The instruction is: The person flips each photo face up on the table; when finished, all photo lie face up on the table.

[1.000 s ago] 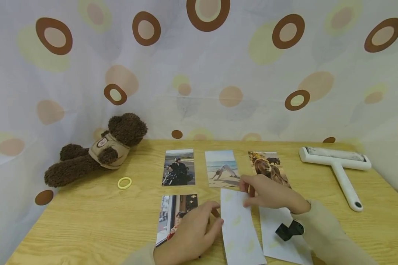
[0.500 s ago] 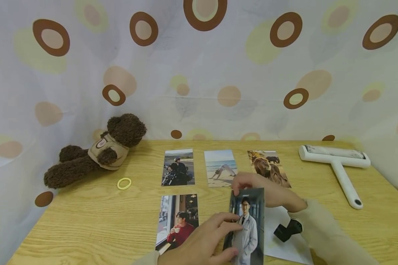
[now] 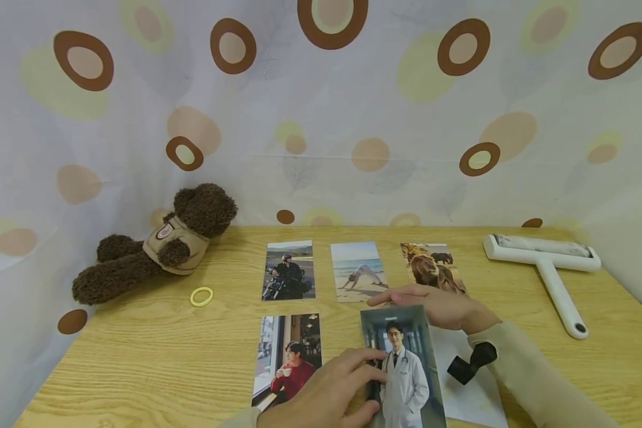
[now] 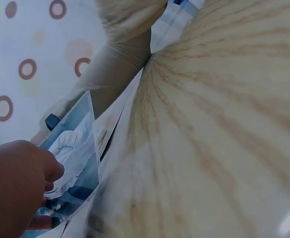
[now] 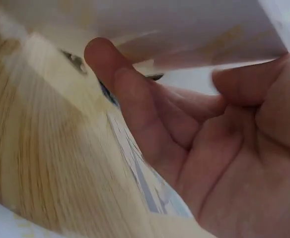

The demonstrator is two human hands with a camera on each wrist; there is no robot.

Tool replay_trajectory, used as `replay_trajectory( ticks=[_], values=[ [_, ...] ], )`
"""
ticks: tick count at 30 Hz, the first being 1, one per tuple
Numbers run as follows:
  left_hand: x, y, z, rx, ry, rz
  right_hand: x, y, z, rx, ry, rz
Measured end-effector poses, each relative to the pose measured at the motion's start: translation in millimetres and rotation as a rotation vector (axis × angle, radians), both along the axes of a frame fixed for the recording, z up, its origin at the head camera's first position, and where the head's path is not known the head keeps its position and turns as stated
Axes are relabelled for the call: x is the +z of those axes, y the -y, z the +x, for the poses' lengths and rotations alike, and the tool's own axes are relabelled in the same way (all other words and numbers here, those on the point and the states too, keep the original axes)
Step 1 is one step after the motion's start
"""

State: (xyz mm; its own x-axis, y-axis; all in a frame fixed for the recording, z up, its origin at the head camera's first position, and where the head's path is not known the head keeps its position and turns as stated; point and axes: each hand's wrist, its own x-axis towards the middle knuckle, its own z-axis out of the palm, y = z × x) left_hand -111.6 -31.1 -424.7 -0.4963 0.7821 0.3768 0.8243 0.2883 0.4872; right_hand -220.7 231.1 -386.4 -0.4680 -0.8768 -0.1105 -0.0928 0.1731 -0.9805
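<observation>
A photo print of a doctor in a white coat (image 3: pixel 406 380) stands tilted in front of me, face toward me. My left hand (image 3: pixel 326 386) lies at its left edge, fingers stretched onto the picture. The left wrist view shows that hand (image 4: pixel 16 183) touching the print (image 4: pixel 78 148). Behind the top edge is my right hand (image 3: pixel 433 306), its fingers loose. In the right wrist view the palm (image 5: pixel 234 134) shows, with nothing between thumb and fingers, below the print's pale back (image 5: pixel 194 29). A face-down white print (image 3: pixel 473 395) lies under my right forearm.
Face-up prints lie around: a motorcyclist (image 3: pixel 288 273), a beach stretch (image 3: pixel 358 273), a lion (image 3: pixel 430 267) and a person with a cup (image 3: pixel 289 356). A plush bear (image 3: pixel 182 232) and yellow ring (image 3: pixel 201 296) are left, a white lint roller (image 3: pixel 553 267) right.
The print was white side up between both hands; it has been turned over to show the doctor. The right fingers have since let go of its top edge; the left fingers have moved onto it.
</observation>
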Motion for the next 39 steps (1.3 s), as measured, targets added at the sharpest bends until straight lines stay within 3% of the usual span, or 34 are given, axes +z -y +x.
replay_trajectory(
  ticks=[3,7,11,14,16,19,23,29,35,39],
  values=[
    [0.0,0.1,-0.5,0.023,0.009,-0.064,-1.9,-5,-2.8,-0.02,0.071,-0.011],
    [-0.8,1.1,-1.7,0.068,-0.041,-0.221,-5.7,-11,-7.6,-0.05,0.039,-0.006],
    [-2.9,1.9,-2.4,0.105,-0.129,-0.322,-7.7,-12,-9.9,-0.117,-0.036,0.093],
    [-3.1,2.0,-2.7,0.131,-0.158,-0.371,-7.1,-8,-8.1,-0.144,-0.188,0.18],
    [-1.5,1.3,-3.0,0.15,-0.131,-0.413,-7.0,-3,-5.6,-0.161,-0.342,0.208],
    [3.7,-0.4,-3.5,0.18,-0.038,-0.475,-7.1,8,0.6,-0.222,-0.582,0.245],
    [8.2,0.7,-3.4,0.201,0.028,-0.484,-10.8,20,6.6,-0.302,-0.763,0.28],
    [7.3,3.4,-1.8,0.213,0.075,-0.466,-17.2,26,10.6,-0.332,-0.884,0.315],
    [8.7,2.0,-2.7,0.217,0.095,-0.487,-18.8,30,14.0,-0.39,-0.923,0.406],
    [10.0,2.3,-4.2,0.211,0.099,-0.487,-15.1,27,16.0,-0.342,-0.911,0.417]
  ],
)
